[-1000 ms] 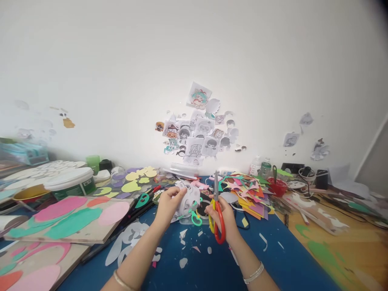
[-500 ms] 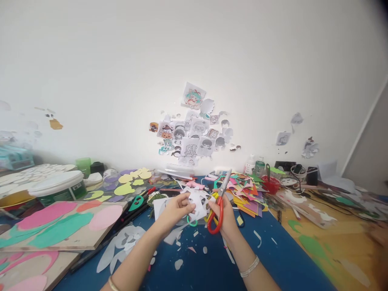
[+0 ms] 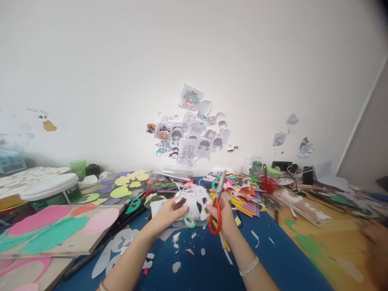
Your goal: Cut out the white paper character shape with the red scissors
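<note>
A white paper cutout (image 3: pixel 195 202) with several cut-out holes is spread between my two hands above the blue mat (image 3: pixel 194 275). My left hand (image 3: pixel 169 214) pinches its left edge between thumb and fingers. In my right hand (image 3: pixel 226 216) are scissors with red handles (image 3: pixel 219 214), their blades pointing up and away from the paper. The thumb of that hand is at the paper's right edge. A teal loop (image 3: pixel 190 221) shows just below the cutout. White paper scraps (image 3: pixel 176 266) lie on the mat beneath my hands.
Colored paper pieces (image 3: pixel 242 196) are heaped behind my right hand. A board with pink and teal cutouts (image 3: pixel 57 234) and a white-lidded tub (image 3: pixel 50 188) stand at left. A red bowl (image 3: pixel 268 184) sits at right. Another person's blurred hand (image 3: pixel 376 234) is at the right edge.
The white paper cutout has turned and spread out, so its holes show more clearly. My left hand has shifted slightly left and down. The scissors stay in my right hand.
</note>
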Motion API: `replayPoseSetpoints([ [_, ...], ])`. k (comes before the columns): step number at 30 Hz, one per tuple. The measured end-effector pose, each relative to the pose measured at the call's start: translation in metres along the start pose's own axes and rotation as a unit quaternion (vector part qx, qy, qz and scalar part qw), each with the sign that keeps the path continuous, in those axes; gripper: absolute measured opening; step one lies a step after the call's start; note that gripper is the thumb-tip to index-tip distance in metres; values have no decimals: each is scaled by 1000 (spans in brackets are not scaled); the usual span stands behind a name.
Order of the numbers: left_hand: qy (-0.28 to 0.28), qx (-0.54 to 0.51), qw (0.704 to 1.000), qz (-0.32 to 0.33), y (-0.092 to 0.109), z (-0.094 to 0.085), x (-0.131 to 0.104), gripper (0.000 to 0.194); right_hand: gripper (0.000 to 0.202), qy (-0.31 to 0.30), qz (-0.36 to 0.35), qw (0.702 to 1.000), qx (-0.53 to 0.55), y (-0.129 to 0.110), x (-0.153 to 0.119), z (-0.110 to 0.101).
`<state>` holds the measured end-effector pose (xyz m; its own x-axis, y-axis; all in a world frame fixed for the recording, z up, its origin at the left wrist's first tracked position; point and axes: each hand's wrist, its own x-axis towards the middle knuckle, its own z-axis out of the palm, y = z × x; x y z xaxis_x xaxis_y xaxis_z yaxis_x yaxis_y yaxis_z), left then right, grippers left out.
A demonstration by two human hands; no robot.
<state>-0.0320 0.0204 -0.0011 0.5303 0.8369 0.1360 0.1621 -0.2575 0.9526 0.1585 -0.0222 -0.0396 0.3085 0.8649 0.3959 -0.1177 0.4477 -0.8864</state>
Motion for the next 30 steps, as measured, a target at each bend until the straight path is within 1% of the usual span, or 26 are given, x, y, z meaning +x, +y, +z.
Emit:
replayPoseSetpoints([
  [3,-29,-34,999,-1,1,1,-3,74,45,-28,-14,999,-36,3,0,-2],
  [6,-39,-57,997,39,7,1,-5,71,42,-55,-27,995,-79,5,0,-3],
  [9,-37,-86,993,66,13,-2,-6,74,41,-52,-36,992,-110,5,-1,-2],
  [11,-35,-123,990,65,15,-5,-6,82,43,-47,-38,991,-117,5,-1,-2],
  [13,-30,-153,986,58,16,-8,-4,85,43,-43,-38,991,-119,6,0,-2],
  [15,-29,-169,983,60,14,-12,-3,78,43,-34,-38,991,-123,7,1,-3],
  [18,-30,-168,981,93,12,-16,-2,61,44,-16,-44,991,-128,8,3,-4],
  [20,-15,-135,984,113,11,-16,-2,56,45,-10,-49,990,-133,8,3,-5],
  [21,-3,-103,988,116,11,-16,-1,56,45,-8,-52,989,-138,8,3,-4],
  [23,33,-8,993,110,8,-13,1,55,45,-9,-59,986,-154,6,1,-4],
  [24,58,50,991,113,6,-11,3,55,45,-13,-62,984,-166,5,1,-4],
  [25,82,111,983,125,4,-8,5,54,45,-16,-65,981,-181,4,0,-3],
  [27,115,219,953,175,0,-4,8,52,46,-23,-71,975,-210,3,-2,-3],
  [29,110,286,925,224,-3,1,9,49,46,-30,-93,968,-231,2,-2,-2],
  [30,96,302,919,234,-3,3,9,48,45,-35,-108,965,-237,2,-3,-2],
])
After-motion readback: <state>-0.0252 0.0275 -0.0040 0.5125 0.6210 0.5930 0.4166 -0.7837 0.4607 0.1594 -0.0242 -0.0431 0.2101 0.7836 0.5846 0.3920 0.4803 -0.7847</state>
